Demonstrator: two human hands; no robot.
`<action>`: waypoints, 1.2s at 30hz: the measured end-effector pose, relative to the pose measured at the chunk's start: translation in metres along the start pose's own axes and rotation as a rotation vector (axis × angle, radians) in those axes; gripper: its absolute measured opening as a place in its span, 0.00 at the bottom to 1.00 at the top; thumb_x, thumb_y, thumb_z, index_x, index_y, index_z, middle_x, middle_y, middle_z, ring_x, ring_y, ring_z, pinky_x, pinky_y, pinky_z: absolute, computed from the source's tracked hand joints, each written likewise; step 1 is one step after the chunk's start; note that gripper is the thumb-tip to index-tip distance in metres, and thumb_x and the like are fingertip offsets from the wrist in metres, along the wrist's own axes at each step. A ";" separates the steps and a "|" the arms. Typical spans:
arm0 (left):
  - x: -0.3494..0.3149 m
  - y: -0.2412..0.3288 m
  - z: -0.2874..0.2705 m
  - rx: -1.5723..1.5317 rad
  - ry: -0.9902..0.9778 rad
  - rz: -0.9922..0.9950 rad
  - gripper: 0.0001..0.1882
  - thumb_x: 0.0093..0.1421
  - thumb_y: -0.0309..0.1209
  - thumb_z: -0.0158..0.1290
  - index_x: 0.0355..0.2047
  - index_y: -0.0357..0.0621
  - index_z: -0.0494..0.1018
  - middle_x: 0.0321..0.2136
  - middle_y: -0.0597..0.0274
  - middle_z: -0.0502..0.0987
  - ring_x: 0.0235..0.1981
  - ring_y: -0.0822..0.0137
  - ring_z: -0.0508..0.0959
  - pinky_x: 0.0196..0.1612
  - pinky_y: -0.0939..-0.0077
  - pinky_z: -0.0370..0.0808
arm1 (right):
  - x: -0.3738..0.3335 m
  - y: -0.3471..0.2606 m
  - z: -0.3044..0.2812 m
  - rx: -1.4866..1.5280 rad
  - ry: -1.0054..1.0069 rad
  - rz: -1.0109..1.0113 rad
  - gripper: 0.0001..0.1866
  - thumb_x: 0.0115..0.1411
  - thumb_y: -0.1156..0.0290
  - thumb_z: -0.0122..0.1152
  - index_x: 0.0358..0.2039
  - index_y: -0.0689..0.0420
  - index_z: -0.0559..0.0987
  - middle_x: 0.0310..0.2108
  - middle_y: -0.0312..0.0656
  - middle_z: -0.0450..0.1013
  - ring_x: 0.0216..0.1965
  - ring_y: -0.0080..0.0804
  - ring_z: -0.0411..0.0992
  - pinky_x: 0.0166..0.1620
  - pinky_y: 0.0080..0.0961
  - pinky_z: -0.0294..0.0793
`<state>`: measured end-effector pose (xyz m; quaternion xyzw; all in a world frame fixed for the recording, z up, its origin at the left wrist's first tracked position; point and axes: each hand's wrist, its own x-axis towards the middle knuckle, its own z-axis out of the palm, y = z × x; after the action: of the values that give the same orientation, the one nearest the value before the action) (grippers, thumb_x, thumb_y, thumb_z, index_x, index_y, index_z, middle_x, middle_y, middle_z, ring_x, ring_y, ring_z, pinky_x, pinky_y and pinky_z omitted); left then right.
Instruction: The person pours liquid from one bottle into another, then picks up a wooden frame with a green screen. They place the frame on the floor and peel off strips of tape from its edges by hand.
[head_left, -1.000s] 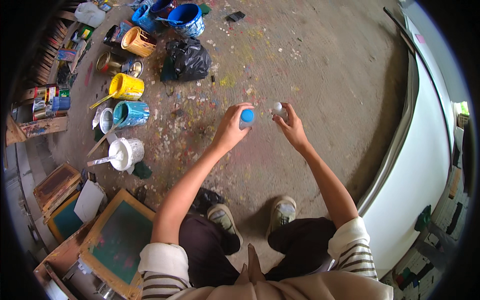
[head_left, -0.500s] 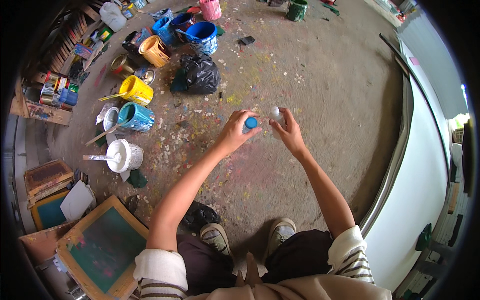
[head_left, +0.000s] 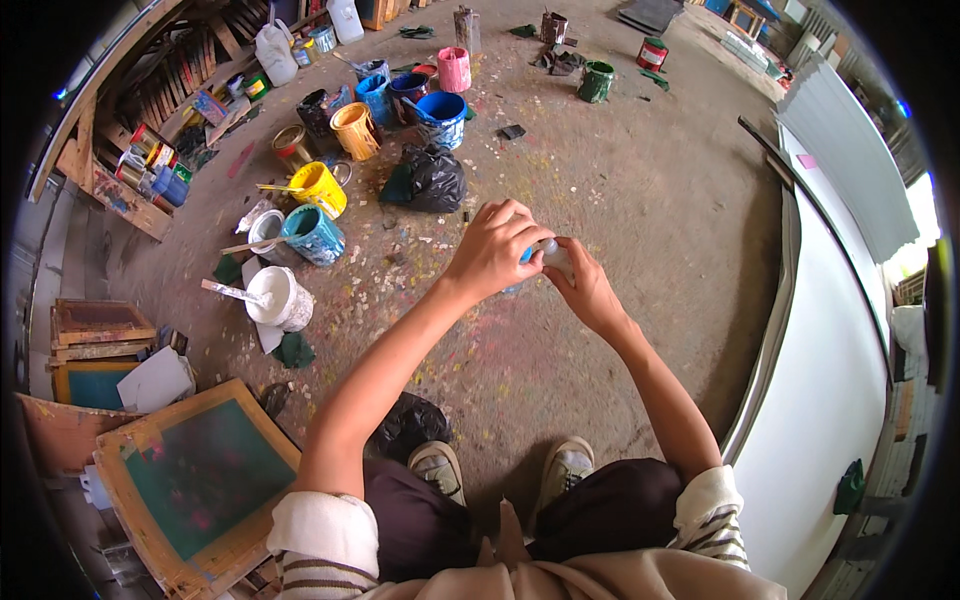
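Observation:
My two hands meet over the middle of the floor. My left hand is closed around a small bottle with a blue cap; its fingers hide most of it. A small whitish translucent bottle with a rounded white top is in my closed right hand. The left fingertips reach to the top of this whitish bottle; whether they grip it cannot be made out.
Paint buckets stand on the left, among them a white one, a teal one and a yellow one. A black plastic bag lies ahead. Framed screens lean at lower left; a large white board lies right.
My hands were apart, one bottle in each. Now they have come together, the left fingers at the whitish bottle's top. The view has tilted up, showing more floor ahead.

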<state>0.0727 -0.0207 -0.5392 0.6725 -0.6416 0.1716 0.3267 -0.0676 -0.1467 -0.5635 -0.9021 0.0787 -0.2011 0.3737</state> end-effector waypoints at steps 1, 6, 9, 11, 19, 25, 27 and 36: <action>0.000 0.002 -0.003 0.038 0.001 0.029 0.13 0.45 0.27 0.59 0.34 0.48 0.78 0.29 0.65 0.76 0.41 0.65 0.73 0.48 0.66 0.69 | -0.002 -0.005 -0.001 -0.010 -0.011 -0.005 0.21 0.57 0.72 0.59 0.48 0.62 0.65 0.42 0.54 0.70 0.42 0.54 0.72 0.41 0.39 0.72; -0.007 0.010 -0.009 0.189 -0.021 0.136 0.13 0.44 0.28 0.58 0.33 0.45 0.77 0.29 0.65 0.76 0.41 0.66 0.73 0.51 0.63 0.66 | -0.011 -0.021 -0.005 -0.068 -0.088 -0.028 0.20 0.58 0.72 0.57 0.49 0.64 0.64 0.42 0.55 0.70 0.42 0.54 0.71 0.42 0.40 0.72; -0.010 0.012 -0.009 0.243 -0.062 0.165 0.13 0.44 0.28 0.58 0.33 0.43 0.77 0.29 0.64 0.76 0.41 0.66 0.72 0.51 0.64 0.66 | -0.014 -0.022 -0.007 -0.125 -0.119 -0.048 0.21 0.60 0.71 0.56 0.50 0.64 0.63 0.42 0.55 0.70 0.43 0.53 0.71 0.43 0.40 0.71; -0.013 0.014 -0.006 0.282 -0.129 0.168 0.13 0.45 0.29 0.58 0.34 0.43 0.76 0.30 0.63 0.76 0.41 0.66 0.72 0.52 0.64 0.66 | -0.016 -0.019 -0.008 -0.170 -0.141 -0.065 0.21 0.60 0.70 0.55 0.51 0.64 0.62 0.42 0.55 0.70 0.44 0.53 0.71 0.43 0.40 0.71; -0.033 0.011 0.003 0.273 -0.179 0.225 0.12 0.43 0.32 0.55 0.29 0.41 0.74 0.30 0.60 0.75 0.41 0.63 0.73 0.51 0.63 0.67 | -0.029 -0.027 -0.004 -0.077 -0.295 0.064 0.22 0.60 0.69 0.56 0.51 0.64 0.62 0.41 0.56 0.70 0.44 0.54 0.71 0.43 0.41 0.71; -0.039 0.009 0.009 0.249 -0.158 0.256 0.12 0.40 0.31 0.53 0.27 0.40 0.73 0.28 0.58 0.74 0.39 0.60 0.73 0.51 0.61 0.66 | -0.034 -0.012 0.007 -0.029 -0.289 -0.010 0.21 0.60 0.69 0.55 0.49 0.64 0.61 0.41 0.59 0.68 0.44 0.59 0.69 0.43 0.44 0.70; -0.040 0.007 0.010 0.258 -0.169 0.260 0.12 0.40 0.31 0.53 0.27 0.40 0.72 0.27 0.57 0.74 0.39 0.60 0.73 0.50 0.61 0.66 | -0.033 -0.011 0.008 -0.008 -0.318 0.016 0.21 0.60 0.69 0.54 0.49 0.64 0.61 0.41 0.59 0.68 0.44 0.59 0.69 0.44 0.45 0.69; -0.049 0.013 0.028 0.350 -0.259 0.242 0.13 0.44 0.34 0.54 0.28 0.39 0.71 0.28 0.55 0.73 0.40 0.59 0.72 0.51 0.62 0.63 | -0.044 0.013 0.018 0.065 -0.354 0.026 0.21 0.61 0.67 0.53 0.49 0.64 0.60 0.45 0.59 0.67 0.47 0.59 0.68 0.46 0.45 0.68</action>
<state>0.0486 -0.0016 -0.5886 0.6533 -0.7145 0.2306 0.0975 -0.0993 -0.1315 -0.5979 -0.9097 0.0168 -0.0368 0.4132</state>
